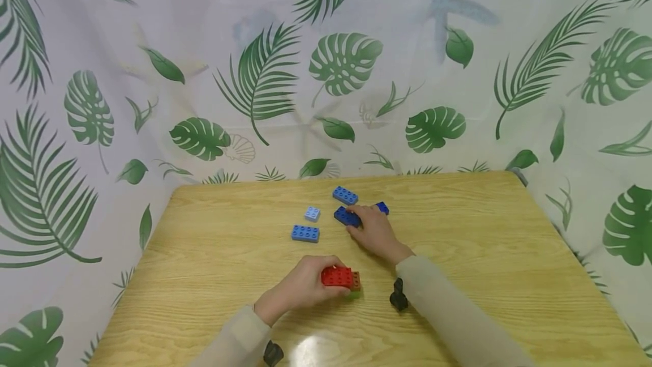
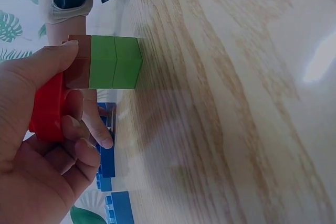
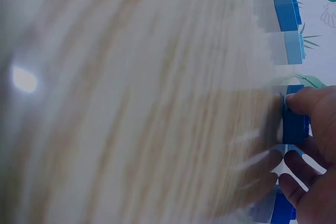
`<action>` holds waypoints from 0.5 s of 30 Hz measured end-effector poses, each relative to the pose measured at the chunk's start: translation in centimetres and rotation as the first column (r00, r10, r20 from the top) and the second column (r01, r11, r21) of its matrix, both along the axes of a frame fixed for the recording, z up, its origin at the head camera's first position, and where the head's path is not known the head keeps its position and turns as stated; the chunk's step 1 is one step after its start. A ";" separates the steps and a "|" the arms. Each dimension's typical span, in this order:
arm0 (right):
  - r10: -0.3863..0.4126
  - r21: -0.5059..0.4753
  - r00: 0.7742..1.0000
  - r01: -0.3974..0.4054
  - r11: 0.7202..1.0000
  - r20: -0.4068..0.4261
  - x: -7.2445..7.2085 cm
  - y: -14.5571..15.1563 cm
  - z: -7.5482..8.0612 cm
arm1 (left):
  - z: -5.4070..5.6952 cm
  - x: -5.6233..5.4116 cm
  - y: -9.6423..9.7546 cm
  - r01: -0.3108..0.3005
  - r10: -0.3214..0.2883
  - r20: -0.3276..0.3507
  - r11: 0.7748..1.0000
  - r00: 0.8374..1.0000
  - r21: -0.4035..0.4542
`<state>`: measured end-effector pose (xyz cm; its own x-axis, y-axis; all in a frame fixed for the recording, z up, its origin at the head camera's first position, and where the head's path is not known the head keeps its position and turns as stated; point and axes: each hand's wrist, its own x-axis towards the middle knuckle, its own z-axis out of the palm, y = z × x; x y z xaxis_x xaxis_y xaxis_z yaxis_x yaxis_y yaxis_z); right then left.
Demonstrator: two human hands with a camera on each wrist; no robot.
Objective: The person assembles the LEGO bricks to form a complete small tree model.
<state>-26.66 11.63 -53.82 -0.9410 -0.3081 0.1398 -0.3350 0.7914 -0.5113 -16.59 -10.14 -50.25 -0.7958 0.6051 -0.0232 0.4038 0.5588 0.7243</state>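
My left hand (image 1: 304,282) grips a red toy brick (image 1: 336,277) near the front middle of the table. The red brick sits on top of a brown brick (image 2: 77,73), with green bricks (image 2: 115,62) beneath that; its overhanging part is between my curled fingers. Farther back, my right hand (image 1: 378,232) pinches a dark blue brick (image 3: 294,121) at the tabletop, thumb on its near side and a finger behind. Beyond that hand's fingers lies another deep blue brick (image 1: 382,208), partly covered by the hand in the head view.
A blue brick (image 1: 345,195) lies at the back. Left of my right hand are a small light blue brick (image 1: 312,213) and a longer blue brick (image 1: 305,234). They rest studs up on the wooden table (image 1: 214,276). A leaf-patterned curtain (image 1: 285,84) hangs behind the table.
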 end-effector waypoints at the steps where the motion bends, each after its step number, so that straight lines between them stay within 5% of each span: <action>1: -0.002 -0.001 1.000 0.002 1.000 -0.001 0.0 0.0 0.0 | 0.0 0.0 0.0 0.002 -0.002 -0.004 1.000 1.000 -0.001; 15: 0.003 -0.213 0.998 0.009 0.977 0.057 0.1 1.0 -0.3 | -0.1 -0.1 0.1 0.002 -0.002 0.000 1.000 1.000 -0.004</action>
